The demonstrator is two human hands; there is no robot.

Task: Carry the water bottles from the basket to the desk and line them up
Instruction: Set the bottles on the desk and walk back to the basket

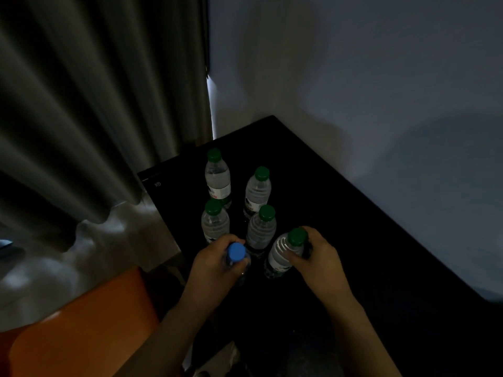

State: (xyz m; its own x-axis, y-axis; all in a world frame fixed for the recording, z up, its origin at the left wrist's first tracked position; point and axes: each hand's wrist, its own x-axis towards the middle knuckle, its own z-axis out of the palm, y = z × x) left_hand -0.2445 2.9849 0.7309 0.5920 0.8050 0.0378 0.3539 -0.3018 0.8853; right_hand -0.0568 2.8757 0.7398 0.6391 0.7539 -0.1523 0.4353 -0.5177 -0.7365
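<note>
grey curtain fills the left, pale wall the right, w/ an orange seat at lower left. black desk runs into the corner btwn them.

four green-capped bottles already stand upright on the desk in two rows of two: back left, back right, front left, front right. close together, prob not touching but too dark to be sure.

right hand has fingers wrapped round the neck of a fifth green-capped bottle, which leans a bit and sits at or just above the desk, next in the right row. left hand is closed round a blue-capped bottle at the front of the left row; its base is hidden in the dark, can't tell if it's down yet.

progress: looks well along, four placed, two being set down. rows are roughly lined up but uneven. basket isn't in view, so no idea how many are left to fetch.
</note>
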